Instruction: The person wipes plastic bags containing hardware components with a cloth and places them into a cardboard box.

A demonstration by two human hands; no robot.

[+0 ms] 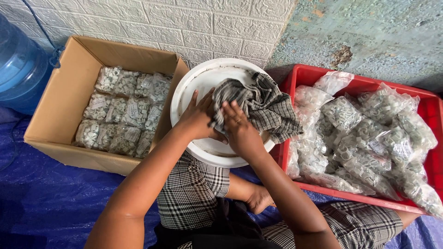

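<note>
A white round bucket (198,78) stands in front of me between a box and a crate. A grey checked cloth (265,103) lies bunched over its right side and rim. My left hand (198,117) rests inside the bucket against the cloth's left edge, fingers spread on it. My right hand (237,127) presses on the cloth's lower left part, fingers curled into the fabric. Both hands are close together over the bucket's opening.
A cardboard box (60,99) at left holds several clear bags of small white parts (122,110). A red plastic crate (429,110) at right is piled with similar bags (364,133). A blue water jug (20,64) stands far left. Blue tarpaulin (50,203) covers the floor.
</note>
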